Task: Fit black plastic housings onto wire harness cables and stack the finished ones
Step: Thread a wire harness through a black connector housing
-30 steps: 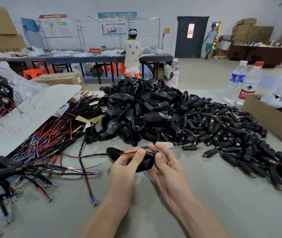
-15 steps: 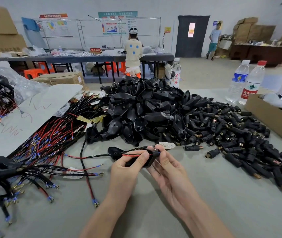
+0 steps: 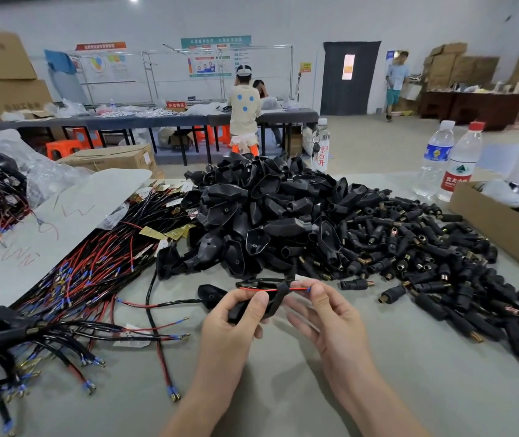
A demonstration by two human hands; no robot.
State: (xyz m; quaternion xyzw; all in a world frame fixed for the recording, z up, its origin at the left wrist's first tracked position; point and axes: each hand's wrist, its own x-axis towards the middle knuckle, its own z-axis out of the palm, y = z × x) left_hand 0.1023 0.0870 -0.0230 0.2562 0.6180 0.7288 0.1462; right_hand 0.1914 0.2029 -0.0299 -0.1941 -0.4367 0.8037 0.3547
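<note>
Only the two hands and the forearms of the person are in the view. The left hand (image 3: 233, 313) and the right hand (image 3: 324, 313) are both bare, with long, slim fingers (image 3: 303, 324). The nails seem to be short and plain, but the picture is a little soft there, so this is not sure. The left thumbnail (image 3: 260, 301) shows best and has a rounded edge. The left forearm (image 3: 207, 389) and the right forearm (image 3: 368, 395) are bare as well, slender and smooth, up to the bottom edge, where the picture cuts them off.
</note>
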